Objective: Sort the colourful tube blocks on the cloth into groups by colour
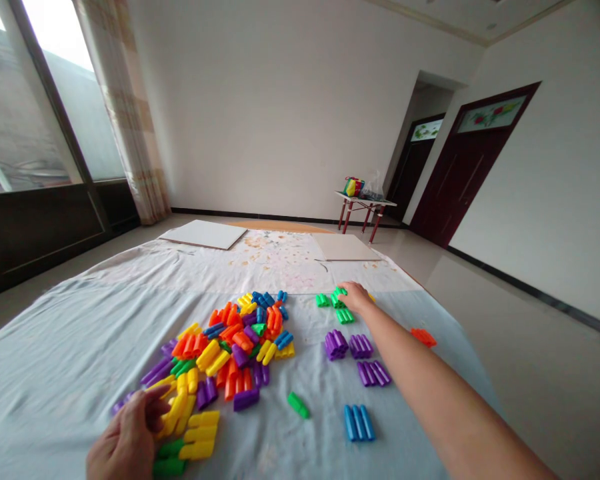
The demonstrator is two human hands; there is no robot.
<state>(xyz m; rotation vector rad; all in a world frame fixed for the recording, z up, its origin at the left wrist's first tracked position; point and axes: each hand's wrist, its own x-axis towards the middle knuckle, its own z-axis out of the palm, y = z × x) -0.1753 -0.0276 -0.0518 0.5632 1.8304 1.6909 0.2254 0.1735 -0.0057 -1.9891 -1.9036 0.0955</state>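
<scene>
My right hand [357,295] reaches out to the far right and its fingers close on a green plastic block [338,301] shaped like joined tubes. Two more green blocks, one to the left [323,301] and one nearer me [345,317], lie beside it. At the lower left, my left hand [127,437] has its fingers curled against a yellow plastic block [176,408] at the edge of the mixed pile [235,333]. Its fingertips are partly hidden. That pile holds orange, yellow, purple, blue and green blocks.
Purple blocks [361,346] and a blue block [359,423] lie right of the pile. A single green piece [299,405] rests in between. An orange block [423,337] sits beyond my right forearm. Two pale boards [205,235] lie at the cloth's far end.
</scene>
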